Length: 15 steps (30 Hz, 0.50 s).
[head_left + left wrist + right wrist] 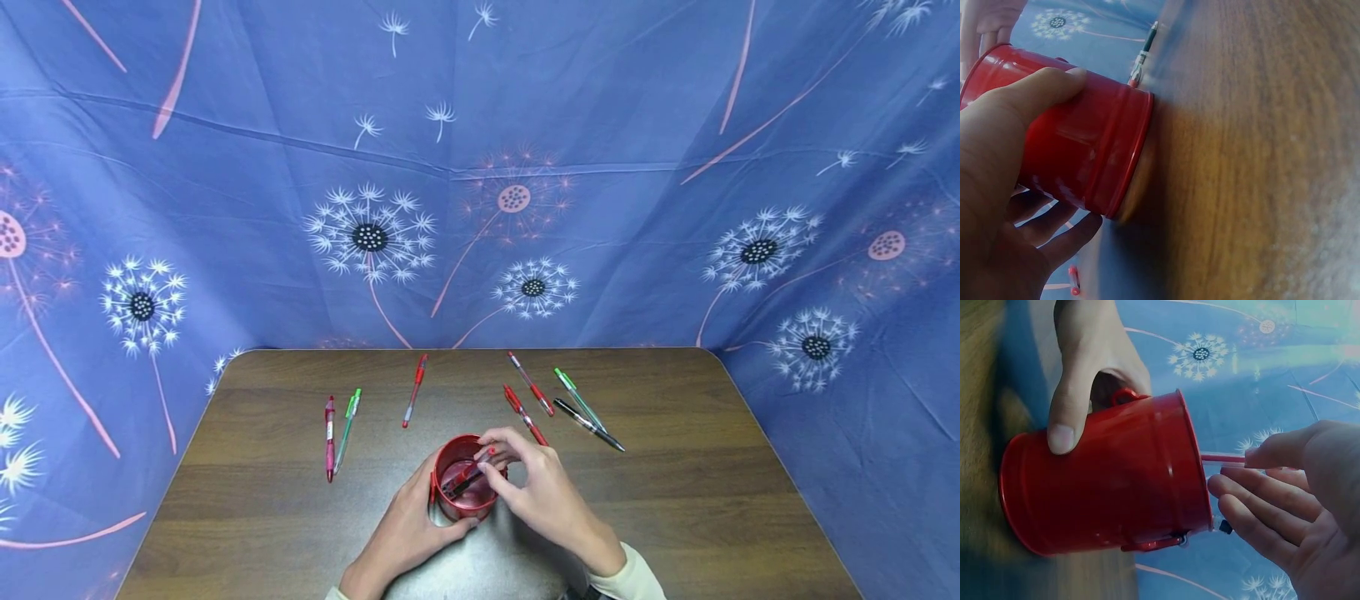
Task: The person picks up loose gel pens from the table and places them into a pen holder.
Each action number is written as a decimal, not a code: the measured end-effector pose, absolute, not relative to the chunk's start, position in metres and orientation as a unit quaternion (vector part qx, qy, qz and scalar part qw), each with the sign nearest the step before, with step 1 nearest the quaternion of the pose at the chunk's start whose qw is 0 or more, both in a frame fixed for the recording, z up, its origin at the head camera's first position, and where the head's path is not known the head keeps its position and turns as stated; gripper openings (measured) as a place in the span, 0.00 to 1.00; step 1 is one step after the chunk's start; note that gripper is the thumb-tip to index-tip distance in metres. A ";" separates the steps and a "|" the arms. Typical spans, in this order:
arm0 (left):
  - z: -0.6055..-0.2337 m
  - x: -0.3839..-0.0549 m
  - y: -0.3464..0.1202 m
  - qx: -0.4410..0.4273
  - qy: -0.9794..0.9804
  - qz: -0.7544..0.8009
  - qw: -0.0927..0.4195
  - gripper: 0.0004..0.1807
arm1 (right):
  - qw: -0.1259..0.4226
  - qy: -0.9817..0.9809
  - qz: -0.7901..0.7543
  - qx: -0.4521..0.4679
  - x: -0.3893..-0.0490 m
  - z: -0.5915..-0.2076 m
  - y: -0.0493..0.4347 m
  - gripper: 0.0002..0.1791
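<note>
Seven pens [418, 390] lie beyond our fingers [498, 437]. Our left hand [408, 521] curls round a cup [1110, 487]; our right hand [542, 487] pinches another pen [1224, 458].

A glossy red bucket [1110, 487] with small side loops stands mouth up on the counter [285, 533], the fingers of the left hand [409, 521] curved round its wall. The fingers of the right hand [542, 487] pinch a slim red pen [1222, 459], slanting down into the mouth.
</note>
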<state>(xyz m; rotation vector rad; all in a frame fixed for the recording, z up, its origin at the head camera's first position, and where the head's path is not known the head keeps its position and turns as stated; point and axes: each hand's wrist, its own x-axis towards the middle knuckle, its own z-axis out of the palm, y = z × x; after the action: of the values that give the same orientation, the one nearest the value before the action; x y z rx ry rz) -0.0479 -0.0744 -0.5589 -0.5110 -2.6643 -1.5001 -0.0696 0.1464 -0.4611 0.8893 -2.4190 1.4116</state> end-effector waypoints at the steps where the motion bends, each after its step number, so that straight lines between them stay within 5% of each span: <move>1: -0.559 -0.048 -0.074 -0.164 -0.860 -0.483 0.021 0.57 | 0.112 -0.823 0.468 0.303 -0.070 -0.462 0.147 0.16; 15: -0.560 -0.048 -0.075 -0.164 -0.858 -0.487 0.021 0.57 | 0.204 -0.857 0.361 0.305 -0.072 -0.465 0.157 0.14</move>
<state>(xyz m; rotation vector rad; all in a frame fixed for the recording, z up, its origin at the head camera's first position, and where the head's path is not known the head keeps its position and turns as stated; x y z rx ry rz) -0.0478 -0.0750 -0.5597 -0.5076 -2.6590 -1.5104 -0.0724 0.1573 -0.4649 0.8514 -2.3921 1.0068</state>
